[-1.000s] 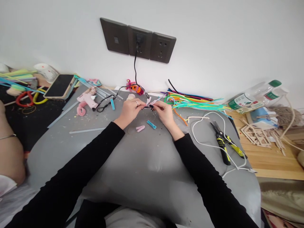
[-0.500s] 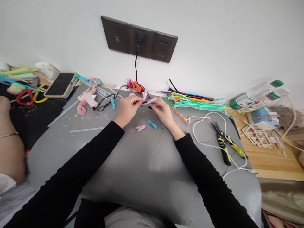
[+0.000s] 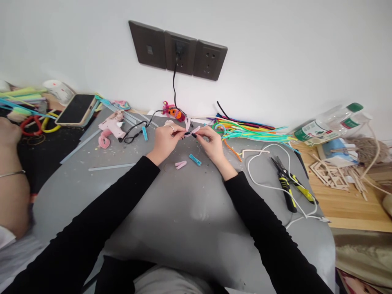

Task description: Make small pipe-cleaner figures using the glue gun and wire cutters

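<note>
Between my hands a pale pink pipe cleaner (image 3: 195, 130) is bent and pinched at both sides. My left hand (image 3: 167, 141), with a ring on one finger, grips its left part between thumb and fingertips. My right hand (image 3: 211, 146) pinches the other part. Just below on the grey mat (image 3: 171, 212) lie a small folded pink pipe cleaner piece (image 3: 180, 164) and a blue clip-like piece (image 3: 195, 159). A second blue piece (image 3: 145, 133) rests left of my left hand. Behind my hands is an orange and pink pipe cleaner figure (image 3: 174, 112).
A pink glue gun (image 3: 112, 128) with a black cord lies left, near glue sticks (image 3: 112, 167) and a phone (image 3: 76, 109). Colourful pipe cleaners (image 3: 251, 131) lie at the back right. Pliers (image 3: 286, 183) and a white cable (image 3: 249, 167) lie right. Another person's arm (image 3: 14, 175) is at far left.
The pink pipe cleaner between my fingers is now bent more upward, with less of it showing. Both hands stay nearly in place; the view shifts slightly.
</note>
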The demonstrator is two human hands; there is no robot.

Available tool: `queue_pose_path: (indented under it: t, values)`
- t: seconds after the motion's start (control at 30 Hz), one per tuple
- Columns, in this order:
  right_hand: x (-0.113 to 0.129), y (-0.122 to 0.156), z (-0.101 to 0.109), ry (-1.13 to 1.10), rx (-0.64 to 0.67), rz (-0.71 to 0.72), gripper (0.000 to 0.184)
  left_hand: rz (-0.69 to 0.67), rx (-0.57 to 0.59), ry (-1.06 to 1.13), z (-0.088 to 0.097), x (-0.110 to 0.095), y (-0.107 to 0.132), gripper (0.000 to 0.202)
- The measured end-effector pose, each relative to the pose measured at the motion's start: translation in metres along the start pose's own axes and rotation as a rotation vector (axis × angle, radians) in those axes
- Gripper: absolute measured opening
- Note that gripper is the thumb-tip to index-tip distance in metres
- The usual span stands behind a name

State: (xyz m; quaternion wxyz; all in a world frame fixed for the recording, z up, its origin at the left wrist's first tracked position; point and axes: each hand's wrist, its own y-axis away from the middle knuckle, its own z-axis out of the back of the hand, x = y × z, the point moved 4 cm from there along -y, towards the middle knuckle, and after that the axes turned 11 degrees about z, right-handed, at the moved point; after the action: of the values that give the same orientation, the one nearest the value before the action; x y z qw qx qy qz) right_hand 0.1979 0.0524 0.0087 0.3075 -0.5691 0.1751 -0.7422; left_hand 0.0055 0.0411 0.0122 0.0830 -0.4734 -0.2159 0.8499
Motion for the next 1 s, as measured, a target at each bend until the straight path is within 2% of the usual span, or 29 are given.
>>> queue_pose_path:
  t: [0.37, 0.7, 0.83, 1.0]
  values:
    - [-0.001, 0.001, -0.001, 0.006, 0.02, 0.001, 0.02, -0.113, 0.06, -0.071, -0.007, 0.005, 0.001, 0.017]
    - [-0.006, 0.003, -0.004, -0.009, 0.035, -0.011, 0.017, -0.171, 0.09, -0.088, -0.011, 0.009, 0.003, 0.024]
    - [-0.014, 0.004, -0.005, -0.036, 0.059, -0.066, 0.022, -0.141, 0.095, -0.114, -0.012, 0.01, 0.004, 0.025]
    - [-0.019, 0.004, -0.006, -0.083, 0.106, -0.068, 0.021, -0.03, 0.116, -0.103, -0.009, 0.01, 0.001, 0.019]
